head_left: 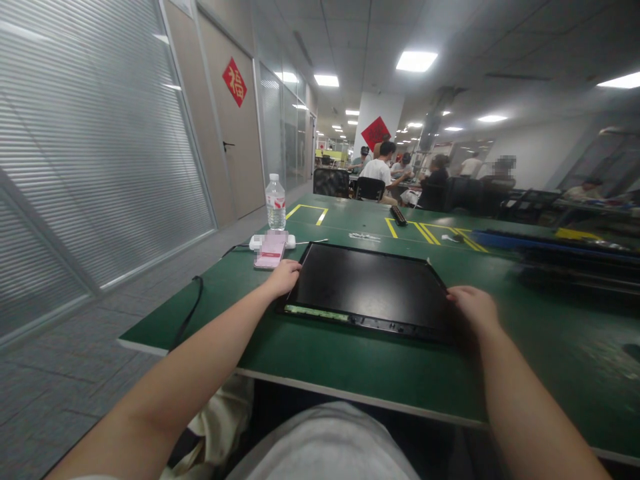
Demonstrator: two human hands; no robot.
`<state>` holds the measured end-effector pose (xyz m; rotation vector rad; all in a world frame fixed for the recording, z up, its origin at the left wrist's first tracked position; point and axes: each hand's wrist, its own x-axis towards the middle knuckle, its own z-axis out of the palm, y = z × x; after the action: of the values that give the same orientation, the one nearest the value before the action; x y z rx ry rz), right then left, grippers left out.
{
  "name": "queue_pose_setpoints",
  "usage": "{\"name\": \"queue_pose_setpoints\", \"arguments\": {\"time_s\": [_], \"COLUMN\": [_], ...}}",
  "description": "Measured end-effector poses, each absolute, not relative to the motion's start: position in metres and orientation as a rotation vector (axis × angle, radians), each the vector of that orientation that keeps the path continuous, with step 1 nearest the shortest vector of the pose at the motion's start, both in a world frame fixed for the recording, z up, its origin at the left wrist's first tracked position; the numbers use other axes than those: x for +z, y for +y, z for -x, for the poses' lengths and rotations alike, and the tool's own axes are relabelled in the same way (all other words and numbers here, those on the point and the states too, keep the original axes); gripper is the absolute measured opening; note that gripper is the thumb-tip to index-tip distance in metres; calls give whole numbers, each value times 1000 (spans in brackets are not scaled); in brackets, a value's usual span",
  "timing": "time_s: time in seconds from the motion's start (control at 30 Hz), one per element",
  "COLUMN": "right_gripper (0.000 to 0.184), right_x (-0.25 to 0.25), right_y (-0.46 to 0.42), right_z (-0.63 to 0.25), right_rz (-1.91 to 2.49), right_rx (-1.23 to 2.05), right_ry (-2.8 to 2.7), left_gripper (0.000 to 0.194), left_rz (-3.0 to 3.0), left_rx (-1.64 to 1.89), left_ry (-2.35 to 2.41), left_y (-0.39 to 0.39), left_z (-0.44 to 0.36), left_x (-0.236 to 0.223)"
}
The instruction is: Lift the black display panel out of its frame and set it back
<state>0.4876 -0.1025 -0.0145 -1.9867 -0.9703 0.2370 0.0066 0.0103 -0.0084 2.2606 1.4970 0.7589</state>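
A black display panel point(373, 280) lies on the green tabletop in front of me, its screen facing up. Along its near edge runs a dark frame strip with a green circuit board point(316, 313) at the left. My left hand point(286, 277) grips the panel's left edge, thumb and fingers closed around it. On the opposite side my right hand point(474, 308) has its fingers closed at the right edge; the fingertips are partly hidden. Just beyond my left hand a phone point(271, 251) leans against a white power strip point(257, 241).
Behind the phone stands a water bottle point(276, 205). Yellow tape marks and a small black object point(398, 215) lie farther back on the green table point(360, 373). Dark panels with a blue edge point(505, 241) are stacked at the right. A cable point(193, 310) hangs over the left edge. Several people sit beyond.
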Motion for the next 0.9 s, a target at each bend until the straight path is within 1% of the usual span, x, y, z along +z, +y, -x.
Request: {"name": "queue_pose_setpoints", "arguments": {"time_s": [0.13, 0.37, 0.57, 0.9], "right_gripper": [23, 27, 26, 24], "right_x": [-15, -15, -15, -16], "right_y": [-103, -105, -105, -103], "right_z": [-488, -487, -487, -488], "right_rz": [1987, 1982, 1991, 1990], "right_rx": [246, 224, 235, 227], "right_ry": [-978, -987, -981, -973], "left_gripper": [45, 44, 47, 43], "left_rz": [-2277, -2248, -2262, -2243], "left_rx": [745, 752, 713, 770], "left_ry": [1494, 1569, 1571, 1558], "left_y": [13, 11, 10, 7], "left_z": [-5, -5, -5, -5], "left_x": [-12, -13, -10, -10]}}
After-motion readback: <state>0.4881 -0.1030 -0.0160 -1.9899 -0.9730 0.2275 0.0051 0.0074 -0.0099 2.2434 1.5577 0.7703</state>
